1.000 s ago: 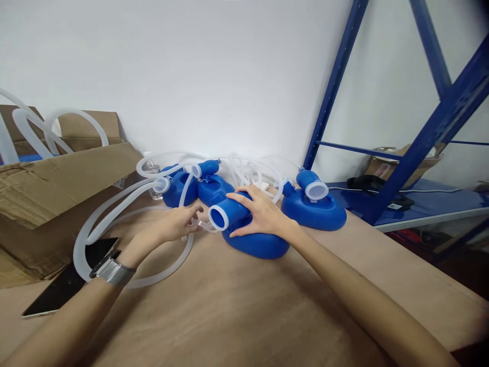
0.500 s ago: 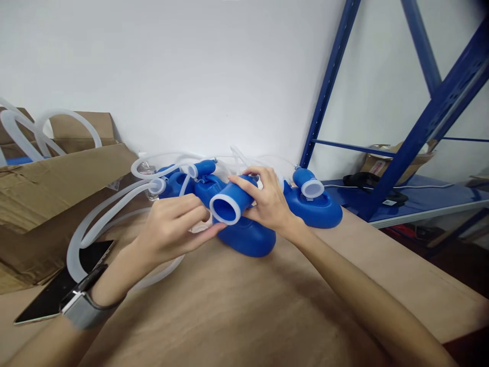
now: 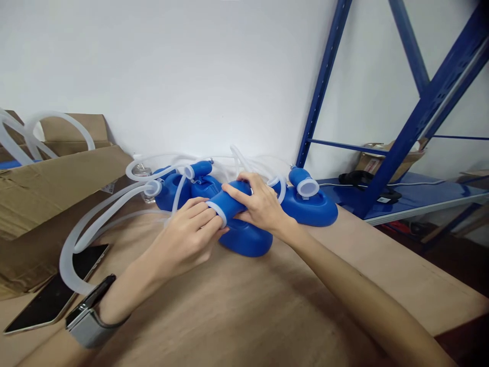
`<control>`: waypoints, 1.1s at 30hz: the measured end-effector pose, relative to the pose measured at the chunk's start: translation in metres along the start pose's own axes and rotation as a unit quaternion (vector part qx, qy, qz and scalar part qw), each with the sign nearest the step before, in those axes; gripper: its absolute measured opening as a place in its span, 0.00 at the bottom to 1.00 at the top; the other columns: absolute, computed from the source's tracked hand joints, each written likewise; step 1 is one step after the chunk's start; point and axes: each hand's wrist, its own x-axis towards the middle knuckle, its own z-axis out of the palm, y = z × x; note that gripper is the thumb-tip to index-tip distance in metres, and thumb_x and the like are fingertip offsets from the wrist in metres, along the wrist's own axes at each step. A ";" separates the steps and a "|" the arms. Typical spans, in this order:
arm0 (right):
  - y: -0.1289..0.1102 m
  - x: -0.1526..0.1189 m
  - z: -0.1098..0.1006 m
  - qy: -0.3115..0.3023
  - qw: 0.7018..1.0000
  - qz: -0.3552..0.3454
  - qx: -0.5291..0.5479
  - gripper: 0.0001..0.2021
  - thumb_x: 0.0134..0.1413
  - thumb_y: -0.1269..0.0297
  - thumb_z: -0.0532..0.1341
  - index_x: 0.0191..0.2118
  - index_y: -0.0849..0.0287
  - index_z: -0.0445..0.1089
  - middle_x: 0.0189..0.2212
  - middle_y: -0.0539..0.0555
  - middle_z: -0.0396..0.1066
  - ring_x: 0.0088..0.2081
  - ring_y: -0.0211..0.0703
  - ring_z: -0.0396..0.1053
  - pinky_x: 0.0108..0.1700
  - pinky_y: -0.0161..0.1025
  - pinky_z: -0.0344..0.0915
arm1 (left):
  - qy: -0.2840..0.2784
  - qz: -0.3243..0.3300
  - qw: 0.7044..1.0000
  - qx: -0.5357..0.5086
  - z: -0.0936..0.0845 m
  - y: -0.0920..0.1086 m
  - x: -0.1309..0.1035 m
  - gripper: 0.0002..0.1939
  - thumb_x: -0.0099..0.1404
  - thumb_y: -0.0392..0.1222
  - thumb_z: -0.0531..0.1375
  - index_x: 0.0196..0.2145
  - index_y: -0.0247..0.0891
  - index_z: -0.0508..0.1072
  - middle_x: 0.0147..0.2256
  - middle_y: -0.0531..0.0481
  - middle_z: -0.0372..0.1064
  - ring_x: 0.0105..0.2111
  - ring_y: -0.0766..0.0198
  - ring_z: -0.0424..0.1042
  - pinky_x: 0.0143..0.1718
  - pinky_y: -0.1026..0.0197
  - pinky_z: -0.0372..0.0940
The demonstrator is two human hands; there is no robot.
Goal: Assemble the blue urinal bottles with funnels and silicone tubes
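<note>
One blue neck point(image 3: 234, 200), white-rimmed, lies over a blue bottle point(image 3: 248, 240) on the table point(image 3: 244, 311), the right hand point(image 3: 263, 204) clasping it. The left hand point(image 3: 191, 230) curls at its rim, exact grip hidden. Nearby, right: another bottle point(image 3: 315, 210).

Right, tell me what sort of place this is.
Probably a workshop or storeroom packing area: an open cardboard box stuffed with clear tubing, several blue containers on a work table, and blue metal shelving alongside.
</note>
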 end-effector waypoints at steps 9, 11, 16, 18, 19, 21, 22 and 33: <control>0.003 0.001 -0.004 -0.027 0.999 -0.012 0.043 0.28 0.61 0.60 0.68 0.65 0.52 0.65 0.58 0.64 0.61 0.55 0.60 0.64 0.52 0.57 0.70 | 0.006 -0.035 0.994 -0.100 -0.005 -0.002 0.000 0.08 0.71 0.32 0.61 0.31 0.37 0.72 0.25 0.53 0.71 0.25 0.64 0.72 0.29 0.62 0.68; 0.005 0.001 -0.003 -0.030 0.997 -0.001 0.065 0.28 0.60 0.60 0.68 0.65 0.52 0.65 0.58 0.64 0.62 0.55 0.59 0.65 0.51 0.55 0.71 | 0.032 -0.032 0.992 -0.114 -0.001 -0.003 -0.002 0.06 0.70 0.32 0.62 0.33 0.37 0.72 0.26 0.53 0.71 0.25 0.64 0.72 0.27 0.62 0.66; 0.011 0.000 0.002 -0.037 0.994 0.024 0.096 0.32 0.56 0.58 0.71 0.65 0.49 0.64 0.57 0.62 0.62 0.55 0.59 0.66 0.48 0.53 0.73 | 0.111 -0.027 0.991 -0.073 0.010 -0.001 -0.007 0.05 0.68 0.32 0.64 0.37 0.39 0.72 0.29 0.52 0.75 0.27 0.64 0.75 0.30 0.62 0.70; 0.010 0.000 0.002 -0.041 0.995 0.031 0.088 0.33 0.55 0.58 0.72 0.65 0.51 0.65 0.57 0.63 0.63 0.55 0.59 0.67 0.46 0.52 0.73 | 0.123 -0.026 0.991 -0.039 0.014 0.000 -0.009 0.05 0.68 0.32 0.64 0.38 0.40 0.73 0.29 0.52 0.76 0.29 0.63 0.77 0.33 0.61 0.73; 0.010 0.000 0.002 -0.043 0.995 0.035 0.083 0.33 0.54 0.58 0.72 0.65 0.52 0.65 0.57 0.63 0.63 0.54 0.59 0.67 0.45 0.51 0.73 | 0.125 -0.028 0.991 -0.027 0.017 0.001 -0.010 0.05 0.68 0.32 0.64 0.38 0.40 0.73 0.29 0.52 0.76 0.31 0.62 0.78 0.36 0.60 0.74; 0.007 0.001 0.001 -0.049 0.995 0.042 0.079 0.33 0.55 0.58 0.72 0.65 0.52 0.66 0.57 0.63 0.63 0.54 0.59 0.68 0.44 0.50 0.73 | 0.127 -0.040 0.991 -0.022 0.020 0.003 -0.010 0.05 0.67 0.31 0.65 0.37 0.39 0.73 0.29 0.51 0.76 0.33 0.60 0.79 0.37 0.59 0.74; 0.005 0.002 0.001 -0.054 0.994 0.046 0.081 0.33 0.55 0.57 0.72 0.65 0.52 0.65 0.58 0.63 0.63 0.53 0.58 0.69 0.44 0.50 0.73 | 0.128 -0.054 0.990 -0.033 0.021 0.005 -0.010 0.05 0.67 0.31 0.65 0.37 0.38 0.73 0.29 0.50 0.76 0.32 0.60 0.78 0.36 0.59 0.73; 0.036 -0.005 0.000 0.030 0.970 0.141 0.194 0.31 0.52 0.59 0.72 0.61 0.50 0.65 0.55 0.58 0.63 0.56 0.58 0.69 0.56 0.56 0.70 | 0.069 -0.231 0.962 -0.126 0.008 -0.005 -0.007 0.11 0.69 0.43 0.65 0.29 0.40 0.74 0.26 0.53 0.73 0.26 0.64 0.71 0.28 0.61 0.64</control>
